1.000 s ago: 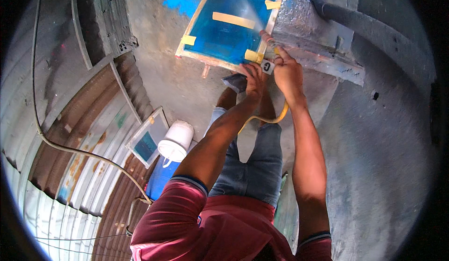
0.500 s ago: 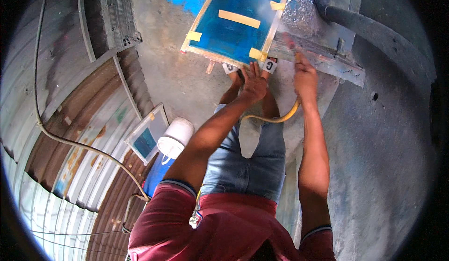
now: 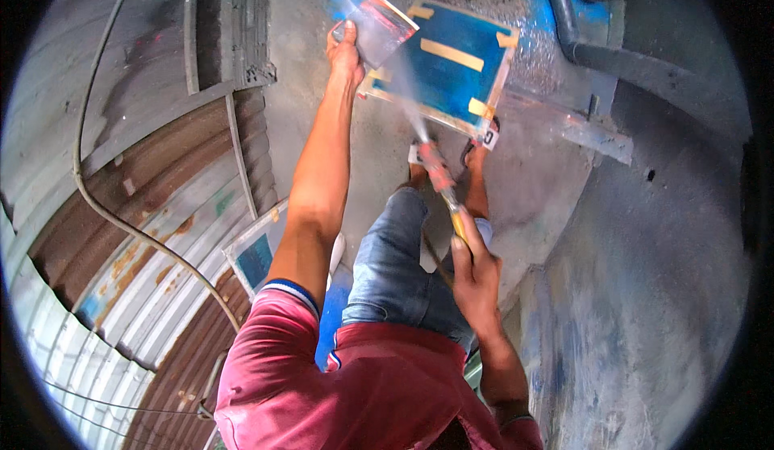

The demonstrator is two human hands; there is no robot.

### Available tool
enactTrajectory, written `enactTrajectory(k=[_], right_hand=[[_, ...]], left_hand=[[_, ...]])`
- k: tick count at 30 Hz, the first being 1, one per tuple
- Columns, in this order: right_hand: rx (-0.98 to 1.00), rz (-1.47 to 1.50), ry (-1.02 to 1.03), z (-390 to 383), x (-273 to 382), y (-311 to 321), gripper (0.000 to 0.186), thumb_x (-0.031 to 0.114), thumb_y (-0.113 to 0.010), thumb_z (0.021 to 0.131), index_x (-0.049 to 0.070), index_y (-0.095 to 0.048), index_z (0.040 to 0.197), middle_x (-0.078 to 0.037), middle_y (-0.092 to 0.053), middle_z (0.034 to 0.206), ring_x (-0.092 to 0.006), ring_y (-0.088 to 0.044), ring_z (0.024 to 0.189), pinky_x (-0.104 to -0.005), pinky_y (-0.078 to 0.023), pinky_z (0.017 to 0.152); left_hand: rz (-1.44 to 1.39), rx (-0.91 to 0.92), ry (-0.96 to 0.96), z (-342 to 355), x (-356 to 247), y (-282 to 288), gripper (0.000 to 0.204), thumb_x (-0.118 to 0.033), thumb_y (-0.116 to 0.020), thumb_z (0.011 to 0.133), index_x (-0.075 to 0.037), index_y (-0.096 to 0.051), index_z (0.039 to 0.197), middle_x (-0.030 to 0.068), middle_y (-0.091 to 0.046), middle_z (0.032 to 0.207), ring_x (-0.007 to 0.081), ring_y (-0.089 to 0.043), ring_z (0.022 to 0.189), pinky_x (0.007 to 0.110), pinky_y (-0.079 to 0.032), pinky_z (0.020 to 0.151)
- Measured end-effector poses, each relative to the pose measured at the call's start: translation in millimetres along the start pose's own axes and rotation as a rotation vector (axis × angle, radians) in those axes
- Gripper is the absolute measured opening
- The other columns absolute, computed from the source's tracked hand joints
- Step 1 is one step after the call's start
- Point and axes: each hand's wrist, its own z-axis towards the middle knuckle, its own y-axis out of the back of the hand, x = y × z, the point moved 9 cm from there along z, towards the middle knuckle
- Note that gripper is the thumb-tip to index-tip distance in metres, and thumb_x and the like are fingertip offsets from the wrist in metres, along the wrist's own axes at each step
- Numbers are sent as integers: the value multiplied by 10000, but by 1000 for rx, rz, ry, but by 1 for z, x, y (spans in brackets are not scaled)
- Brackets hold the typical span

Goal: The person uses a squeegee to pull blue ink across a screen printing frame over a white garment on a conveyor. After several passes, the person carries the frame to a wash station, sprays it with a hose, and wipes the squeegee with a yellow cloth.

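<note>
My left hand (image 3: 347, 53) is raised at the upper left, gripping the edge of a small flat rectangular panel (image 3: 389, 29) with a pale rim and reddish streaks; its exact kind is unclear. In my right hand (image 3: 477, 277) is a yellow hose with a red spray nozzle (image 3: 436, 166). A white jet of water runs from the nozzle up to the panel and past it. Behind the jet stands a blue-meshed screen-printing frame (image 3: 451, 67) with strips of tan tape, just beyond my feet. Neither hand touches that frame.
Dark pipes (image 3: 580, 51) run along the upper right, near a ledge (image 3: 597, 137). To the left, a second blue-and-white screen (image 3: 256, 257) leans by corrugated metal sheets (image 3: 137, 269). A cable (image 3: 89, 188) hangs there. Wet concrete lies around my feet.
My left hand has left the frame's lower edge and now holds up the small panel. My right hand has moved left and closer to me, with water now spraying at the panel.
</note>
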Motion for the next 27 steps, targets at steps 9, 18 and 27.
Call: enactTrajectory(k=[9, 18, 27], right_hand=[[-79, -139, 211, -159, 105, -10, 441, 10, -496, 924, -16, -490, 1364, -159, -582, 1016, -240, -574, 896, -321, -457, 745], [-402, 20, 34, -152, 33, 54, 422, 176, -483, 991, 43, -468, 1391, -125, -641, 820, -213, -618, 636, -299, -489, 563], [-224, 867, 97, -149, 55, 167, 92, 106, -535, 950, 54, -494, 885, -22, -490, 680, -106, -448, 532, -240, -375, 443]], left_hand=[[-968, 1151, 654, 1, -57, -56, 660, -708, -506, 858, -85, -591, 1058, 78, -553, 806, 212, -559, 693, 340, -530, 678], [-382, 548, 265, -110, -116, -38, 537, -442, -649, 892, -54, -571, 1254, 124, -643, 1179, 287, -635, 1027, 483, -519, 897], [-140, 1798, 468, -581, -86, -135, 751, -314, -841, 696, -29, -553, 1328, 96, -627, 1254, 177, -593, 1115, 314, -434, 1001]])
